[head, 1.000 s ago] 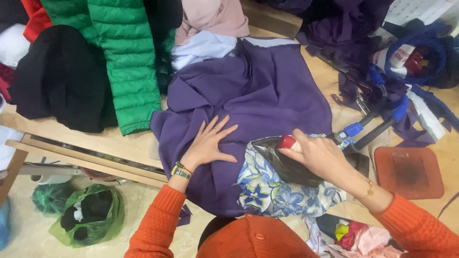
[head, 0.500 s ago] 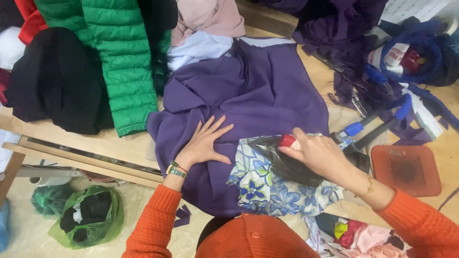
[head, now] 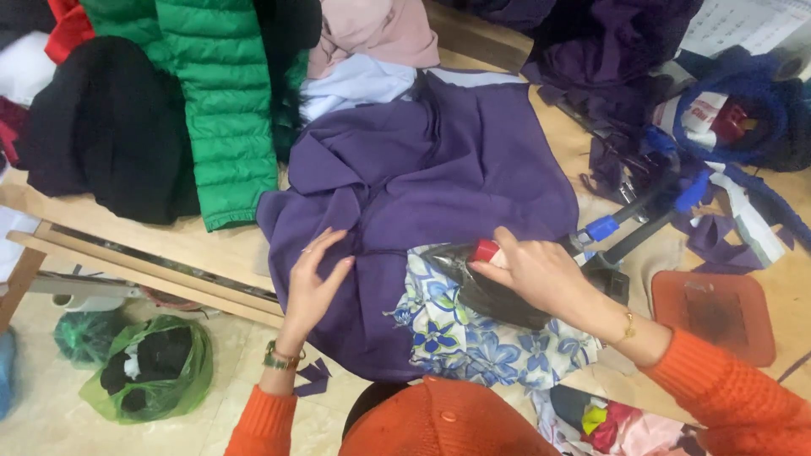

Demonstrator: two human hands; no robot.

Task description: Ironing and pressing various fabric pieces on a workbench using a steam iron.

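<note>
The right hand (head: pixel 528 270) is clenched around the handle of a dark iron (head: pixel 486 291) with a red knob, which sits on a blue-and-white flowered cloth (head: pixel 473 342) at the near edge of the wooden table (head: pixel 211 245), just beside the purple fabric (head: pixel 439 169) spread across the middle. The left hand (head: pixel 317 283) grips nothing; it lies released with fingers spread, pressing the purple fabric just left of the iron. A green quilted jacket (head: pixel 220 110) and a black garment (head: pixel 110 127) hang over the far left of the table, an orange mat (head: pixel 718 312) lies to the right of the iron, and a green plastic bag (head: pixel 152 371) sits on the floor below.
</note>
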